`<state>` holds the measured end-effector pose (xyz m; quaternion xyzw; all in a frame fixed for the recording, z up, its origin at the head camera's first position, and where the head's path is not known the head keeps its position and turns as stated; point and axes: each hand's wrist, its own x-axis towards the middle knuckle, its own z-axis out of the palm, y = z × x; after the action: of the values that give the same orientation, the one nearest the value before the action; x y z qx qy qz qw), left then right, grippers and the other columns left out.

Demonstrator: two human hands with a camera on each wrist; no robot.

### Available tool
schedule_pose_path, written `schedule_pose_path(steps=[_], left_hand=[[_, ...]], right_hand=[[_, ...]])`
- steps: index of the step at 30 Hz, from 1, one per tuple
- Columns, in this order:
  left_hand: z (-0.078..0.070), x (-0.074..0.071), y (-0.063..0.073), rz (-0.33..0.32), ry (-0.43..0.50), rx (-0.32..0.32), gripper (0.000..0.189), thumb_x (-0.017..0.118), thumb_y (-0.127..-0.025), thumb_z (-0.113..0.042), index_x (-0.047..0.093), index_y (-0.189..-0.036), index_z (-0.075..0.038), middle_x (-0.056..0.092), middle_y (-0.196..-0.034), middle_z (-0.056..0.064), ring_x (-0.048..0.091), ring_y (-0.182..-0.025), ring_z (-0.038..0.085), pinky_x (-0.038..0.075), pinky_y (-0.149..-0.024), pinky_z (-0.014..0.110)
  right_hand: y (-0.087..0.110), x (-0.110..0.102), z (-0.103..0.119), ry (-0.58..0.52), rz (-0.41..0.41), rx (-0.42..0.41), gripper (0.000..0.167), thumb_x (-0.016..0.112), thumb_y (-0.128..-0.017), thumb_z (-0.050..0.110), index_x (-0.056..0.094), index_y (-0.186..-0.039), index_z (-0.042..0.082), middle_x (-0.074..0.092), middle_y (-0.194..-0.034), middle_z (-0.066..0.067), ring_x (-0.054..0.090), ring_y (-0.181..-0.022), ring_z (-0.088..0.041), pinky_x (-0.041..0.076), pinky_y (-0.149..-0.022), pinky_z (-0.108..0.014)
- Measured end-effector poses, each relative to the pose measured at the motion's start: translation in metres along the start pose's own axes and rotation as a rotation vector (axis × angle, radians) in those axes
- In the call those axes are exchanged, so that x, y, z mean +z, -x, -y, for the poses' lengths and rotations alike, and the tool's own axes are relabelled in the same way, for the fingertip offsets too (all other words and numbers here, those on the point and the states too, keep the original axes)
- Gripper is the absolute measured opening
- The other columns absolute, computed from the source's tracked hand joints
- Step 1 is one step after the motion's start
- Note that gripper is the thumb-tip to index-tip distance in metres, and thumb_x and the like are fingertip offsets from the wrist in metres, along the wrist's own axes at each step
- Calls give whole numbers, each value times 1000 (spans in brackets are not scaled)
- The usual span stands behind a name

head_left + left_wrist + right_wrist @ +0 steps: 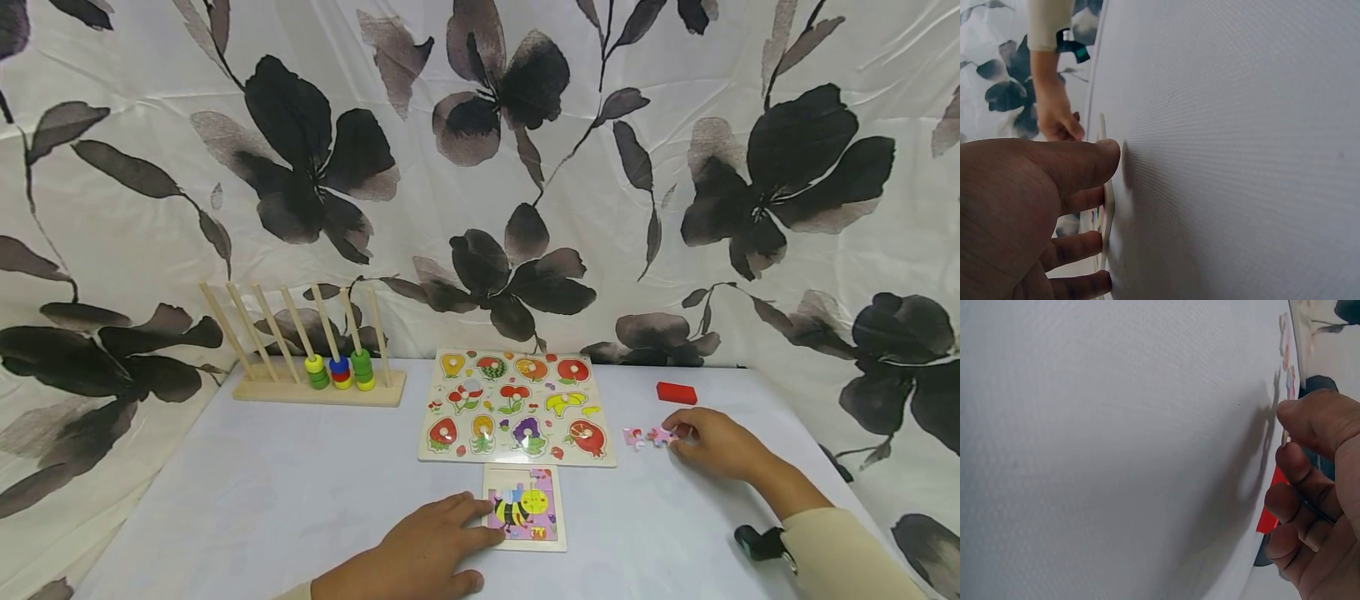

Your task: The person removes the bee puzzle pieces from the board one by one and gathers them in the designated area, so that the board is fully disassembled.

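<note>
My left hand (pixel 431 546) rests its fingertips on the left side of a small bee jigsaw puzzle (pixel 534 502) in a pale wooden frame. The bee's yellow head and striped body show; a bare wooden patch lies at the frame's upper left. In the left wrist view, the thumb (pixel 1085 164) lies near the frame's edge. My right hand (pixel 716 446) pinches a small pink puzzle piece (pixel 1285 438) between thumb and index finger, low over the table at the right. Another pink piece (pixel 633 437) lies just left of those fingertips.
Behind the puzzle lies a fruit peg board (pixel 517 408). A red block (pixel 677 392) sits beyond my right hand. At the back left stands a wooden rack of pegs (pixel 318 393) with several coloured rings. A flowered cloth (pixel 420 192) hangs behind the white table (pixel 300 483).
</note>
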<state>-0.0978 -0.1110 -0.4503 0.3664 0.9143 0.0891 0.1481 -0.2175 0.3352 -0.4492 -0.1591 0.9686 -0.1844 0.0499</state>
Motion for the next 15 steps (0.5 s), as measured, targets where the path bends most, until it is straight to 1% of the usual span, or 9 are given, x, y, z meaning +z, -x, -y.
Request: schedule_pose_path(steps=[4, 8, 12, 15], left_hand=[[0, 0, 0, 3, 2, -5, 55, 73, -91, -50, 60, -143, -38, 48, -152, -6, 45, -140, 23, 45, -109, 47], [1, 1, 0, -4, -8, 4, 55, 73, -91, -50, 60, -143, -38, 49, -152, -6, 45, -140, 22, 45, -109, 46], [1, 1, 0, -7, -13, 10, 55, 73, -91, -50, 60, -143, -37, 49, -152, -6, 45, -139, 22, 45, -109, 46], [1, 1, 0, 4, -9, -1, 55, 73, -91, -51, 59, -143, -38, 49, -152, -7, 45, -140, 22, 45, -109, 46]], right_hand=[[-3, 4, -2, 2, 12, -1, 21, 76, -88, 10, 74, -109, 11, 60, -88, 5, 55, -85, -19, 51, -79, -43], [-5, 5, -1, 0, 27, 11, 22, 76, -89, 11, 73, -111, 11, 61, -90, 5, 56, -86, -19, 52, -79, -42], [-5, 3, 1, -3, 35, 16, 23, 76, -89, 11, 74, -111, 10, 61, -90, 4, 56, -86, -19, 52, -79, -43], [-5, 2, 1, -7, 37, 15, 23, 76, -88, 10, 74, -111, 9, 61, -90, 4, 56, -85, -20, 52, -79, -43]])
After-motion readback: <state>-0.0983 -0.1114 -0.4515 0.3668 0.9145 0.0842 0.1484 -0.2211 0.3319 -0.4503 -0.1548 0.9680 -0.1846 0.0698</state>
